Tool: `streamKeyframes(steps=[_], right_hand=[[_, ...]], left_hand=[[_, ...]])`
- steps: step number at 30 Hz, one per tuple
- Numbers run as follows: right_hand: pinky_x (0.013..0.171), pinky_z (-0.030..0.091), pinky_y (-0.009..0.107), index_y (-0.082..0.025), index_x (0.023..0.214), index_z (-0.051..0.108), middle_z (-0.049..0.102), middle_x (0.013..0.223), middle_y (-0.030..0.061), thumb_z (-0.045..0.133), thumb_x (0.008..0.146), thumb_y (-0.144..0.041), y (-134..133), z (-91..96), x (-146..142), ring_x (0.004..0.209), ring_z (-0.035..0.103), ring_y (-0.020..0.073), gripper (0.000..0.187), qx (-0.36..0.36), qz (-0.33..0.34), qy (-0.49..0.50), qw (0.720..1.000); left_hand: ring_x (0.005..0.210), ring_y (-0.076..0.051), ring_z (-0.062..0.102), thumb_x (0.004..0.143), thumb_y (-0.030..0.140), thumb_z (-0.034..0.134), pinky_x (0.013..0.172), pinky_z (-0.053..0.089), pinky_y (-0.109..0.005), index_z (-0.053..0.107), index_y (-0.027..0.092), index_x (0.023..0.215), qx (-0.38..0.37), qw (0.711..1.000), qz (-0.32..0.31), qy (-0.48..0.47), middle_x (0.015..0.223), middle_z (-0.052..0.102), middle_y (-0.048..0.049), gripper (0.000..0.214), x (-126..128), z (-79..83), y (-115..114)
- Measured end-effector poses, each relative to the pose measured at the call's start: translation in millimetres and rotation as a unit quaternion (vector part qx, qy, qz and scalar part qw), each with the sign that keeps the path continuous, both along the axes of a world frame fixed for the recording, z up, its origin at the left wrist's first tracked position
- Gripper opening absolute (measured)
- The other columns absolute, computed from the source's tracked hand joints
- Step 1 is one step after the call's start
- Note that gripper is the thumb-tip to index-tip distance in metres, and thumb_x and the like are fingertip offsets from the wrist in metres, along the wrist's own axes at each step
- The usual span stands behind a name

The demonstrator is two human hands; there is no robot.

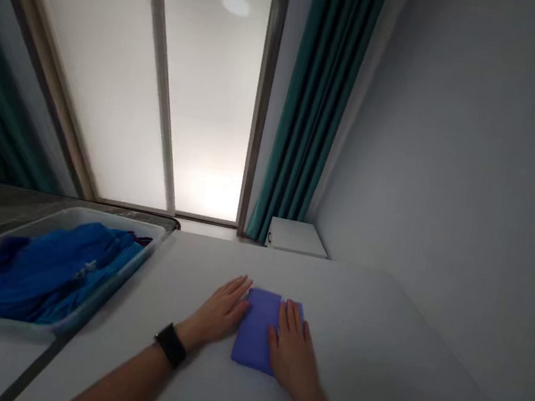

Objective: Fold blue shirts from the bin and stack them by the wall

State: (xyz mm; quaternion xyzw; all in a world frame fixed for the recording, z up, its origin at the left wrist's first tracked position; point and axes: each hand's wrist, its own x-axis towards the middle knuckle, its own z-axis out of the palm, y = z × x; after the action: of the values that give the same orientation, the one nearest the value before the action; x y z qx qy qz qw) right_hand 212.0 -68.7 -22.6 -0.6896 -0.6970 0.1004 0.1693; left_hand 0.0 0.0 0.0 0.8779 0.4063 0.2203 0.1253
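Observation:
A folded purple cloth (256,332) lies flat on the white table (192,382) in front of me. My right hand (292,353) rests palm down on the cloth's right part, its fingers stretched out and pointing away from me. At the left edge of the cloth, my left hand (224,307) lies with fingers extended and held side by side; its thumb is by the cloth's edge. A black watch (171,345) is on my left wrist. Neither hand grips anything.
To the left stands a clear plastic bin (66,218) with crumpled blue clothes (53,273) in it. A dark gap (42,365) runs along the table's left side. Beyond the far edge are a small white cabinet (296,236) and a green curtain (318,101). A wall (463,155) borders the right.

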Motion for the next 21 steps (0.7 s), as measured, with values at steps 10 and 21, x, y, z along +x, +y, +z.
streamKeyframes(steps=[10, 21], right_hand=[[0.109, 0.039, 0.045, -0.024, 0.123, 0.060, 0.056, 0.134, 0.0110, 0.044, 0.095, -0.036, -14, -1.4, 70, 0.126, 0.050, 0.0240, 0.035, 0.113, 0.130, 0.187, 0.967], [0.075, 0.048, 0.035, -0.024, 0.093, 0.054, 0.064, 0.083, 0.0014, 0.062, 0.087, -0.015, -43, -0.3, 78, 0.078, 0.059, 0.0208, 0.013, 0.181, 0.225, -0.040, 0.956]], left_hand=[[0.144, -0.030, 0.031, 0.087, 0.052, 0.061, 0.120, 0.021, -0.049, 0.030, 0.023, 0.152, 0.059, 0.971, -0.218, 0.080, 0.157, 0.033, -0.0109, 0.078, 29, 25.6, -37], [0.142, -0.022, 0.036, 0.099, 0.041, 0.048, 0.119, 0.026, -0.042, 0.041, 0.024, 0.145, 0.116, 0.965, -0.213, 0.096, 0.151, 0.043, -0.0083, 0.049, 38, 7.0, -41]])
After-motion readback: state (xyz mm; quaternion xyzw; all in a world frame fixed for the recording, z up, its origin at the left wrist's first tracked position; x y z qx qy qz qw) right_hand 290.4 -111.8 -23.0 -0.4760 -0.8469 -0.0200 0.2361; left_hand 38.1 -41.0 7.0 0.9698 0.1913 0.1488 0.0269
